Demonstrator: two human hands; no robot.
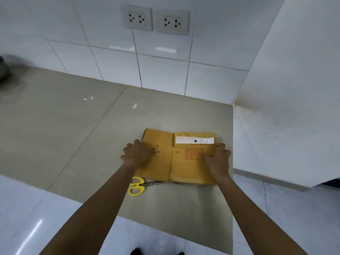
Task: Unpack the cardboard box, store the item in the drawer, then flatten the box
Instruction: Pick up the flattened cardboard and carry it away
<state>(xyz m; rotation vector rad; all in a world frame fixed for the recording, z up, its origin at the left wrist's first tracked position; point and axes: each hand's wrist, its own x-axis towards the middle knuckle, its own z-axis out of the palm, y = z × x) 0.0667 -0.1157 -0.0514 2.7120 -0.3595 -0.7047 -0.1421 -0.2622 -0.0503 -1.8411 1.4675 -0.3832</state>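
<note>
A brown cardboard box (185,168) lies flat on the beige tiled counter (73,116), near its right edge. It bears a white label strip and a printed red rectangle on its right panel. My left hand (138,153) rests palm-down on the box's left panel, fingers spread. My right hand (218,159) presses on the right panel, fingers curled over the box's right edge. No unpacked item and no drawer are in view.
Yellow-handled scissors (138,185) lie on the counter, blades tucked under the box's near left corner. Two wall sockets (156,20) sit on the tiled wall behind. A dark object (2,70) stands at the far left. The counter ends just right of the box.
</note>
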